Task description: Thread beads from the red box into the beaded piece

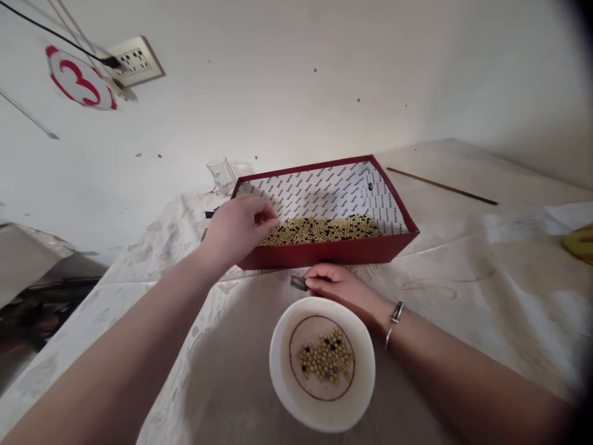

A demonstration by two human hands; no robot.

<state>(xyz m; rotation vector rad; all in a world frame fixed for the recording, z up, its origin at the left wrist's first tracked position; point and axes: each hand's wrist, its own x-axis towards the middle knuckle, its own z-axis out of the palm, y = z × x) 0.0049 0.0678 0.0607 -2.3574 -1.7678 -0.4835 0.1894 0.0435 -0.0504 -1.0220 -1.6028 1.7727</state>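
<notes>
My left hand (241,227) is over the left end of a dark red box (324,250). Its thumb and fingers are pinched together; whatever lies between them, if anything, is too small to make out. Inside the box, close-packed yellow and black beads (324,230) lie along the near wall. My right hand (331,281) is closed in front of the box, gripping a small dark flat piece (299,283) at its fingertips. Just below that hand stands a white bowl (278,371) holding loose yellow beads (327,358) with a few black ones.
A clear glass mug (222,175) stands behind the box's left corner. To the right, a thin brown stick (442,185) and a loop of thread (430,285) lie on the pale tablecloth (463,247). A yellow object (579,243) sits at the right edge. The wall carries a socket (134,60).
</notes>
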